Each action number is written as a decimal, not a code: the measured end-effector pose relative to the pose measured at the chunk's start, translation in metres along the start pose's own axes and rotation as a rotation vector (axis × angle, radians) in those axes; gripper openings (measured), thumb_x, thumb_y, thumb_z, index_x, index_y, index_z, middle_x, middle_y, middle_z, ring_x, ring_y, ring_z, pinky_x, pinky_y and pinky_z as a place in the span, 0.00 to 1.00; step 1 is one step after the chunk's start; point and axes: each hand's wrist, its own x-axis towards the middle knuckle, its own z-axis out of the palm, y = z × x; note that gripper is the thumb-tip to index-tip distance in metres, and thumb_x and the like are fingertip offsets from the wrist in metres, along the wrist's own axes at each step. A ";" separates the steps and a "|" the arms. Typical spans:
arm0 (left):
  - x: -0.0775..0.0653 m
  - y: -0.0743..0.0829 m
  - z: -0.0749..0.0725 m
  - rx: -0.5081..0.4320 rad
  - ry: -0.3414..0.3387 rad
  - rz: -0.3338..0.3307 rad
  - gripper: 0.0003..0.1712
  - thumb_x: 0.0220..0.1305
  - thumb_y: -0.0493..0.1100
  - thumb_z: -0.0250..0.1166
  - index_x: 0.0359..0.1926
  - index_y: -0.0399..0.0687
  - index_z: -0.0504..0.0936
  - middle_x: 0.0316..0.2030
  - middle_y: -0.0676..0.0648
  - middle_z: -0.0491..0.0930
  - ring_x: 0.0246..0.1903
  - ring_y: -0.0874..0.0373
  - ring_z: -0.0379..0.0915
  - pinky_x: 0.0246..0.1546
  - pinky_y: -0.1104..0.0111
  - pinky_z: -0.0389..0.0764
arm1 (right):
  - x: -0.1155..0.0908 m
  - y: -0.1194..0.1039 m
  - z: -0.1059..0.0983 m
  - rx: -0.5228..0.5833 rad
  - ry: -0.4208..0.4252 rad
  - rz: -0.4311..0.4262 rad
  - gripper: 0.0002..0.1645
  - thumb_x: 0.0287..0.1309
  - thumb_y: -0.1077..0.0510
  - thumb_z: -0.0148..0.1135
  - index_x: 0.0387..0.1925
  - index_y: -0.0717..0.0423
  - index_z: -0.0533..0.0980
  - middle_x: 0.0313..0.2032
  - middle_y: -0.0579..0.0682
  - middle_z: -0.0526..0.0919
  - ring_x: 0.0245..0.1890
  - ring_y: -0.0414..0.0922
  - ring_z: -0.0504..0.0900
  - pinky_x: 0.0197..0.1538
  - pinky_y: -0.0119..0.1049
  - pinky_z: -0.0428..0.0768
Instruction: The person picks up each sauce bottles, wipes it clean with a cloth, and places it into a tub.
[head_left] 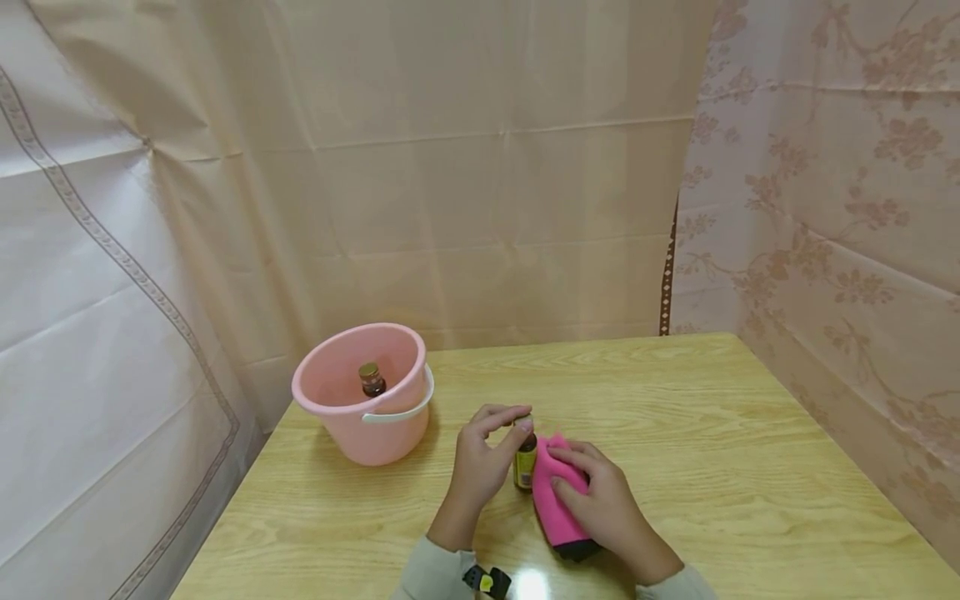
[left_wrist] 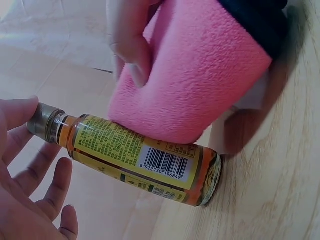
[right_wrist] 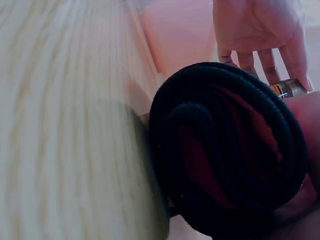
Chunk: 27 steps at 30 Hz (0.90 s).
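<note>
A small glass bottle [head_left: 524, 468] with a yellow-green label and barcode stands upright on the table. With thumb and fingertip, my left hand [head_left: 478, 457] pinches its dull gold cap [left_wrist: 45, 121]; the other fingers spread beside the neck in the left wrist view. My right hand [head_left: 609, 502] grips a pink fleecy cloth [head_left: 557, 504], thumb on the near side. That cloth presses along the bottle's side, over part of the label. Its black edge [right_wrist: 162, 117], seen end-on in the right wrist view, is folded round on itself and points toward me.
To the left, a pink bucket [head_left: 375, 446] stands on the wooden table [head_left: 712, 433], its white handle [head_left: 400, 414] lowered at the front. Inside is another brown bottle [head_left: 372, 382] with a gold cap. Hanging cloths surround the table at the back and sides.
</note>
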 end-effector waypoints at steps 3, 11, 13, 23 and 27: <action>0.000 0.001 -0.001 0.000 -0.007 -0.007 0.12 0.69 0.53 0.70 0.52 0.68 0.89 0.45 0.58 0.84 0.52 0.59 0.78 0.59 0.57 0.74 | 0.001 0.001 0.001 -0.012 -0.021 0.021 0.24 0.60 0.61 0.73 0.58 0.45 0.84 0.60 0.44 0.82 0.61 0.45 0.80 0.60 0.44 0.79; 0.001 0.002 -0.003 0.009 -0.007 0.006 0.13 0.69 0.50 0.70 0.52 0.57 0.90 0.43 0.54 0.85 0.50 0.58 0.79 0.58 0.60 0.74 | 0.001 0.003 0.002 -0.030 -0.053 0.059 0.23 0.61 0.60 0.73 0.57 0.45 0.84 0.61 0.46 0.82 0.61 0.46 0.80 0.59 0.45 0.79; 0.001 0.002 -0.002 0.008 -0.009 0.007 0.12 0.70 0.49 0.70 0.52 0.58 0.90 0.43 0.54 0.85 0.50 0.57 0.79 0.57 0.60 0.75 | 0.001 0.003 0.003 -0.028 -0.055 0.063 0.23 0.61 0.60 0.73 0.57 0.44 0.84 0.60 0.46 0.82 0.61 0.46 0.80 0.59 0.45 0.79; 0.001 0.002 -0.003 0.010 -0.013 0.009 0.12 0.70 0.51 0.69 0.52 0.65 0.89 0.44 0.57 0.85 0.50 0.58 0.80 0.58 0.57 0.75 | 0.001 0.003 0.003 -0.023 -0.025 0.039 0.23 0.59 0.61 0.73 0.56 0.43 0.85 0.59 0.45 0.83 0.61 0.47 0.80 0.60 0.47 0.79; 0.001 0.002 -0.003 0.000 -0.029 0.013 0.12 0.71 0.50 0.68 0.53 0.62 0.89 0.46 0.57 0.85 0.51 0.59 0.79 0.59 0.52 0.75 | 0.001 0.004 0.003 -0.007 0.009 0.011 0.24 0.58 0.61 0.74 0.56 0.42 0.85 0.60 0.43 0.82 0.62 0.46 0.80 0.60 0.43 0.79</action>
